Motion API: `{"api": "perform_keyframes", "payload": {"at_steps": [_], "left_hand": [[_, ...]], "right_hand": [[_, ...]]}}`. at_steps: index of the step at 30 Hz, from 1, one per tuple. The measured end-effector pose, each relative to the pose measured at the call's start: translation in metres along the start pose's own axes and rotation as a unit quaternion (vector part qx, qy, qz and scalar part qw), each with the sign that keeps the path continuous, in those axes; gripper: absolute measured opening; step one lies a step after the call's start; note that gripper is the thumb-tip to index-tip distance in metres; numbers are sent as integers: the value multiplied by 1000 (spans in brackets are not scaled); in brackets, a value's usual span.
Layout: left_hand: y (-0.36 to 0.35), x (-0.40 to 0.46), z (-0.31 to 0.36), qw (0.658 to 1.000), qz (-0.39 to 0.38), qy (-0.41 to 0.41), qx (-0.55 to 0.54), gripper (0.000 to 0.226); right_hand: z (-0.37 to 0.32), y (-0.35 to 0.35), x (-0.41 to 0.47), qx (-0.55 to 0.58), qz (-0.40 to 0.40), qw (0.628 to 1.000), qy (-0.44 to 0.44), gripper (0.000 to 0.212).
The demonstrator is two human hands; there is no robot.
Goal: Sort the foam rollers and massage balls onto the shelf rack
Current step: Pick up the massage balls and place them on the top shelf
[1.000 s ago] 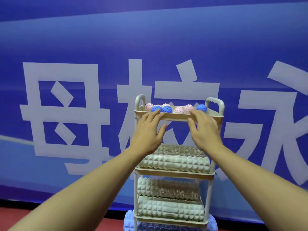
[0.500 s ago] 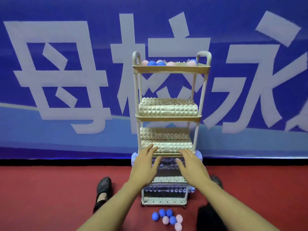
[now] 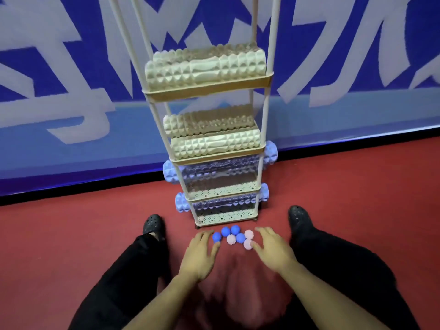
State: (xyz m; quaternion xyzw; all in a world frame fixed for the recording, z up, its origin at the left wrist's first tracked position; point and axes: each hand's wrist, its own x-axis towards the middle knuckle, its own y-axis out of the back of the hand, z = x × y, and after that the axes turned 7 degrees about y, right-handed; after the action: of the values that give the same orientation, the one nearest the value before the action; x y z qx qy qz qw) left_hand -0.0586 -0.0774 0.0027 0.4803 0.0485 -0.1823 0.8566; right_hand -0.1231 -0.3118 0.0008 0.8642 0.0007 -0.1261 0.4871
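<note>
A tall cream shelf rack (image 3: 209,88) stands against the wall. Cream foam rollers (image 3: 204,69) fill its two upper visible tiers, and blue foam rollers (image 3: 220,171) fill the two lower ones, their ends sticking out at the sides. On the red floor in front of the rack lies a cluster of several spiky massage balls, blue (image 3: 225,231) and pink (image 3: 249,234). My left hand (image 3: 200,252) reaches in from the left, fingers spread, its fingertips at a blue ball (image 3: 216,237). My right hand (image 3: 271,250) is spread beside a pink ball (image 3: 247,244). Neither hand holds anything.
My legs in black trousers and black clogs (image 3: 152,226) (image 3: 298,215) flank the balls, knees bent. A blue banner with large white characters (image 3: 71,79) covers the wall behind the rack. The rack's top tier is out of view.
The view has dropped from the rack's top tier to the floor. My hands came off the rack and went down to the balls in front of it.
</note>
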Motion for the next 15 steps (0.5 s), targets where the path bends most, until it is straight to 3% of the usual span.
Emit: {"api": "perform_keyframes", "payload": {"at_steps": [11, 15], "left_hand": [[-127, 143, -83, 987, -122, 102, -6, 55], [-167, 192, -111, 981, -155, 114, 11, 63]], "right_hand": [[83, -140, 118, 126, -78, 972, -182, 57], [112, -189, 147, 143, -108, 965, -189, 69]]}}
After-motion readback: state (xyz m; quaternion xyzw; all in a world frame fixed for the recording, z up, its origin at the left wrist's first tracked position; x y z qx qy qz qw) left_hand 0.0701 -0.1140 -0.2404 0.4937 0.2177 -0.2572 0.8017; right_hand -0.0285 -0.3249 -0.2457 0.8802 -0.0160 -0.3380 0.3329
